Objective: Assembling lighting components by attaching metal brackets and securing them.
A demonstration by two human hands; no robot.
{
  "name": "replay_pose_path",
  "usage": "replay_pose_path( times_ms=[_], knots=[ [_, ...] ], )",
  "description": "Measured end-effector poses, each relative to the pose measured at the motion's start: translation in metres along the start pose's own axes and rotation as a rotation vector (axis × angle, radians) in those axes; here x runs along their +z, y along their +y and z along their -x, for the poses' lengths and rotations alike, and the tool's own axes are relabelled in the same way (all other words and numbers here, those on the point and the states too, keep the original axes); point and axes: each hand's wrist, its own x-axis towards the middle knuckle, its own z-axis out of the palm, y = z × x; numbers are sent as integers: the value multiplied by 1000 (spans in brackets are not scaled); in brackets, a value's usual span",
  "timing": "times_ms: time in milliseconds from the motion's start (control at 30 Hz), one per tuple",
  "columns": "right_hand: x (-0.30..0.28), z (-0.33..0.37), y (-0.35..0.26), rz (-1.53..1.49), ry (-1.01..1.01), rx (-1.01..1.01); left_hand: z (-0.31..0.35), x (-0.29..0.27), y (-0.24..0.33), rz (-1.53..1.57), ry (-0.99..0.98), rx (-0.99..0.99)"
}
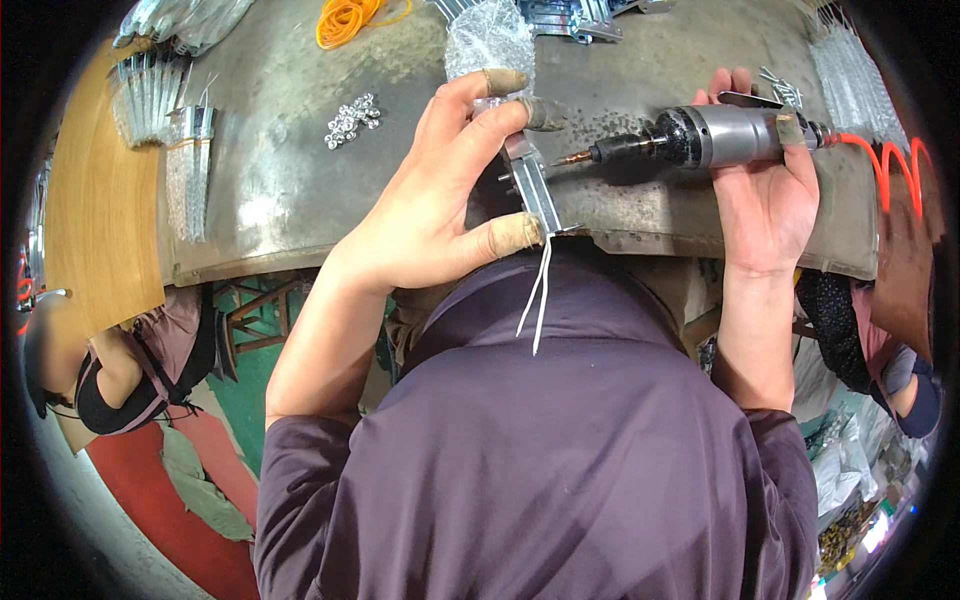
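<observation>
My left hand point(455, 180), with tape wrapped round its fingertips, grips a small metal bracket point(533, 187) near the table's front edge. Two white strings point(540, 295) hang from the bracket's lower end, and small pins stick out of its left side. In my right hand point(765, 200) lies a grey and black air screwdriver point(715, 137), held level. Its copper-coloured bit point(572, 159) points left at the bracket, a short gap away from it. A red coiled air hose point(885, 165) runs from the screwdriver's back end. Bubble wrap point(490, 45) lies beyond my left fingers.
Small nuts point(353, 121) lie in a pile on the metal table point(270, 150), and screws point(782, 88) lie behind the screwdriver. Orange cord point(348, 20) and metal parts point(570, 18) sit at the back. Wrapped metal strips point(190, 170) lie left. Other people sit at both sides.
</observation>
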Motion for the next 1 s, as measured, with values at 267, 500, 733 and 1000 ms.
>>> replay_pose_path(
  times_ms=[267, 500, 733, 1000],
  knots=[
    [3, -3, 10, 16, 77, 14, 3, 3, -8, -78, 19, 53],
    [-7, -6, 6, -65, 48, 122, 6, -2, -7, -196, 119, 2],
    [-6, -8, 9, 7, 69, 87, 28, -40, -31, -493, 494, -361],
    [-5, -6, 10, -44, 82, 93, 25, -38, -30, -657, 355, -400]
  ],
)
